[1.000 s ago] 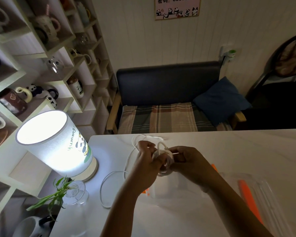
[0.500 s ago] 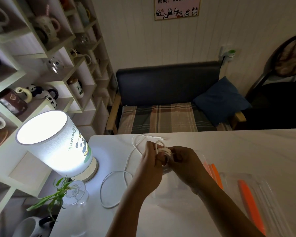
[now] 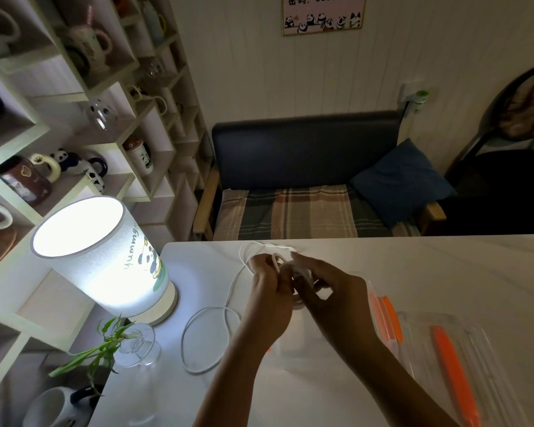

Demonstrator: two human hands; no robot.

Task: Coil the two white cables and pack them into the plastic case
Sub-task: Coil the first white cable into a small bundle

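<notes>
The white cable [image 3: 293, 272] sat half-coiled between my left hand [image 3: 267, 291] and right hand [image 3: 327, 291], both pinching it just right of the lamp [image 3: 105, 257]. Its slack tail [image 3: 210, 337] could snag and spring the coil loose.

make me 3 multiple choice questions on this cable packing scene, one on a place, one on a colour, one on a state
1. Where does the lit lamp stand?
A. at the table's left end
B. on the sofa
C. inside the plastic case

2. What colour are the strips on the plastic case?
A. green
B. orange
C. purple

3. What is the state of the white cable?
A. fully packed in the case
B. partly coiled in the hands, the rest trailing loose on the table
C. hanging from the shelf

Answers:
1. A, it stands at the left end of the table, beside the shelves.
2. B, orange strips show along the clear plastic.
3. B, the left hand and right hand hold a small coil while a loop lies on the table.
</notes>
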